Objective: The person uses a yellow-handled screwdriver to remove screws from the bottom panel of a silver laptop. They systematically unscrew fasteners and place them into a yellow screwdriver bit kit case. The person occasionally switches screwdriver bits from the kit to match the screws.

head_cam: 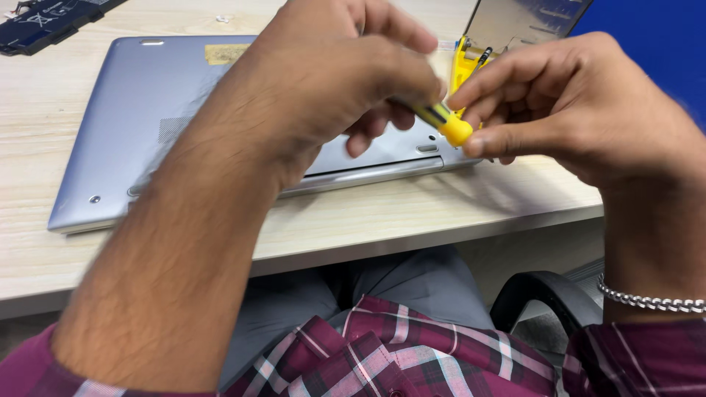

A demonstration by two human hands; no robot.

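Both hands meet above the near edge of a silver laptop (147, 117) lying closed and bottom-up on a pale wood-grain table (412, 220). The left hand (331, 81) curls its fingers around a yellow-handled screwdriver with dark stripes (445, 121), hiding most of the handle and all of the shaft; only the rounded yellow end shows. The right hand (581, 110) pinches that end between thumb and forefinger. Behind the fingers stands a yellow plastic bit holder (465, 62), partly covered. A dark flat part (44, 22) is cut off at the top left corner, too cropped to identify. A silver chain bracelet (647, 300) circles the right wrist.
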